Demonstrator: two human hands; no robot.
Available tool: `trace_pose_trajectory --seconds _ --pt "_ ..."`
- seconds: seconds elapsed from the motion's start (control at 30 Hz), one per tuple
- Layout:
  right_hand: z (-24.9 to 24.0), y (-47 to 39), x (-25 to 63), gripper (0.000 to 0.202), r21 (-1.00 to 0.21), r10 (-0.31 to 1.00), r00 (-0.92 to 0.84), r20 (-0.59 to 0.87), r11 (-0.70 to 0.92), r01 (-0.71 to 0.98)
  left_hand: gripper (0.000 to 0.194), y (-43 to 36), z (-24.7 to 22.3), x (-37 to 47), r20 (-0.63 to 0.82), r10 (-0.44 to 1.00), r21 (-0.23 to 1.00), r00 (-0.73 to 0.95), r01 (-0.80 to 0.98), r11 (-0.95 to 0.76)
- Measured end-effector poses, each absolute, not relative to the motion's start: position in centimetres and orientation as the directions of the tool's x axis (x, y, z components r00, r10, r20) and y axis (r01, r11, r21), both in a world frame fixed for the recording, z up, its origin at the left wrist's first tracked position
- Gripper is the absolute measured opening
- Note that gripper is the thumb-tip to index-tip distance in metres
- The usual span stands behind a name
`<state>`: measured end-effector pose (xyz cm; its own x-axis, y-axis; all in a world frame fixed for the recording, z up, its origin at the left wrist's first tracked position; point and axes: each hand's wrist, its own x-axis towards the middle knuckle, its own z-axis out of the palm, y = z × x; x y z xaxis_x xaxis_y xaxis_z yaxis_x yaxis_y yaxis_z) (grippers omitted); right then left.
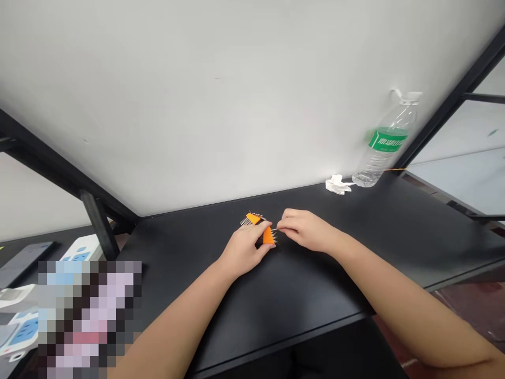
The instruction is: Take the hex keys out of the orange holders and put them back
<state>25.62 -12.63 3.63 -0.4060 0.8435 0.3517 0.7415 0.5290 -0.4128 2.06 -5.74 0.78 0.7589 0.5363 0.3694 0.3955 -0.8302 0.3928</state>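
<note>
My left hand point(245, 248) is closed on an orange holder point(269, 236) with several thin metal pieces sticking out of it, just above the black table point(177, 237). The thumb and fingers press on its near and far edges. To its right, my right hand point(302, 227) pinches a thin metal piece point(275, 229) at the holder's right side. Another orange part point(253, 218) with a row of thin metal pins lies just beyond my left hand. Whether the two orange parts are joined is hidden by the fingers.
A clear plastic bottle point(389, 139) with a green label stands at the back right, beside crumpled white tissue point(338, 184). Black frame bars rise on both sides. Packages point(23, 331) and a dark flat device point(26, 260) lie at the left.
</note>
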Motion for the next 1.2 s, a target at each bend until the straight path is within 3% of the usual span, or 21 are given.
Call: trace_pose_trajectory --seconds 0.37,0.43,0.57,0.67,0.8,0.9,1.0,1.1,1.2 --pt "5.0 -14.1 24.5 0.022 -0.386 0.846 -0.412 0.338 0.524 0.759 0.040 -6.4 1.3 2.3 0.391 0.497 0.360 0.775 0.368 -0.857" --pt "5.1 -14.1 24.2 0.022 -0.459 0.840 -0.416 0.350 0.540 0.705 0.032 -6.6 1.6 2.5 0.374 0.483 0.356 0.792 0.358 -0.863" --pt "4.8 -13.7 23.7 0.016 -0.734 0.879 -0.301 0.371 0.476 0.485 0.026 -6.9 2.0 2.6 0.423 0.453 0.355 0.785 0.316 -0.880" --pt "4.3 -13.0 23.7 0.004 -0.899 0.933 -0.243 0.265 0.330 0.289 0.034 -7.0 2.1 2.5 0.519 0.419 0.346 0.745 0.265 -0.900" --pt "3.8 -12.2 24.3 0.022 -0.980 0.954 -0.282 0.106 0.148 0.135 0.043 -7.2 2.3 2.4 0.611 0.355 0.316 0.708 0.193 -0.929" --pt "4.0 -12.0 25.3 0.025 -0.915 0.952 -0.265 0.152 0.237 0.327 0.044 -7.2 2.2 2.3 0.583 0.361 0.311 0.728 0.210 -0.927" --pt "4.3 -11.9 26.8 0.021 -0.656 0.947 -0.232 0.223 0.322 0.683 0.050 -6.9 1.8 2.1 0.533 0.426 0.326 0.731 0.287 -0.901" --pt "4.0 -11.6 28.3 0.013 -0.380 0.970 -0.197 0.139 0.236 0.894 0.055 -6.4 1.4 1.9 0.533 0.471 0.332 0.703 0.338 -0.881" --pt "3.2 -11.1 29.0 0.015 -0.279 0.989 -0.143 0.044 0.150 0.949 0.041 -6.0 1.0 1.9 0.570 0.445 0.313 0.691 0.318 -0.895"
